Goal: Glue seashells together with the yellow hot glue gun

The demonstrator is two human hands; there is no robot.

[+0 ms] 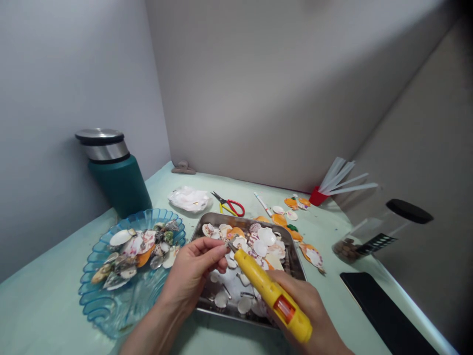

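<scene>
Fingers of the left hand (pixel 192 268) are pinched on a small piece (pixel 226 244) too tiny to identify; the yellow tool (pixel 271 293) is gripped over the metal tray (pixel 296 264) by the right hand (pixel 305 298), fingers wrapped, mostly hidden. It is judged light and stiff, best held by the barrel, clear of the metal tip (pixel 232 246). Its long axis is slanted, tip pointed forward-left at the pinched piece.

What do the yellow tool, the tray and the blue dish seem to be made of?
Yellow tool: probably hard plastic, with a smooth, even-coloured body; its tip looks like grey metal. Tray: likely stainless steel, given its grey, shiny rim. Blue dish: see-through and glossy with moulded scallops, so glass or clear plastic; the look leaves that open.
</scene>
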